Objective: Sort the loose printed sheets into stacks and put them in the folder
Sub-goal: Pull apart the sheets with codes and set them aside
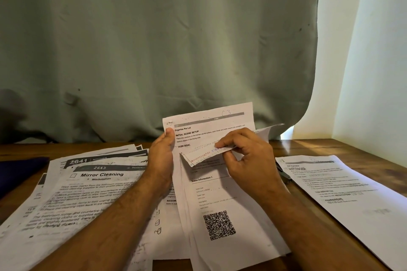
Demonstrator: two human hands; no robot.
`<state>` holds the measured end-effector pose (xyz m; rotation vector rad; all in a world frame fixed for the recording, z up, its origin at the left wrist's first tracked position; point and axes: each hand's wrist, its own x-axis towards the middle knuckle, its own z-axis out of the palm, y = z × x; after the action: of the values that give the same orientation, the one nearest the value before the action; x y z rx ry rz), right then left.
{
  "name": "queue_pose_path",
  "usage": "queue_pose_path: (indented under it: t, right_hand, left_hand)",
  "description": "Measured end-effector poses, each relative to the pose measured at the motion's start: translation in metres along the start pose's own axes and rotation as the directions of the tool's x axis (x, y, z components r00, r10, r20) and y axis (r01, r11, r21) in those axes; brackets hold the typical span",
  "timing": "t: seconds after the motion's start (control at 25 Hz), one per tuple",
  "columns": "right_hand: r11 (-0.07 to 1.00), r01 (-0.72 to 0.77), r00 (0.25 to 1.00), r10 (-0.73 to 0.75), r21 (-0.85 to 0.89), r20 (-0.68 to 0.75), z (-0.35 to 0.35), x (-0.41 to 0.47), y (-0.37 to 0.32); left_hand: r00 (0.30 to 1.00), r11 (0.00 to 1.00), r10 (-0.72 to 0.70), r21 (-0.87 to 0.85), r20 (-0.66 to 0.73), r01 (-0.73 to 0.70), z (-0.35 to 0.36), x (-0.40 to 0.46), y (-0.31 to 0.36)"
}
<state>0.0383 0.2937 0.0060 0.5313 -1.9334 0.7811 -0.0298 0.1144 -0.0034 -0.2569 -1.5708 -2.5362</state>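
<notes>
Head view: both hands point(211, 156) pinch creased printed sheets point(209, 125) over wooden table point(308, 147).

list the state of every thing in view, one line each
left hand: grips the held sheets' left edge
right hand: pinches the folded-down top sheet
held sheets: raised, front one bent over
left pile: fanned flat on the table, Mirror Cleaning page on top
right sheet: flat on the table
table: wooden, mostly papered
curtain: hanging closed
</notes>
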Motion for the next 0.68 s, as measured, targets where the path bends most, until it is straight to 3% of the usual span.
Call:
queue_pose_path:
  t: [0.28, 0.52, 0.68]
  right_hand:
    - [0.993, 0.02, 1.0, -0.022, -0.115, -0.01, 0.0, 0.032, -0.01]
    - [0.952, -0.112, 0.985, 0.144, -0.284, 0.095, 0.025, 0.068, -0.011]
    - [0.957, -0.149, 0.976, 0.183, -0.248, 0.12, 0.037, 0.064, -0.007]
  left_hand:
    - [0.992, 0.993, 0.097, 0.058, 0.078, -0.102, 0.005, -0.004, 0.003]
    - [0.984, 0.978, 0.12, 0.156, 0.133, -0.14, 0.007, -0.005, 0.01]
    - [0.981, 0.965, 0.129, 0.207, 0.148, -0.158, 0.006, -0.002, 0.006]
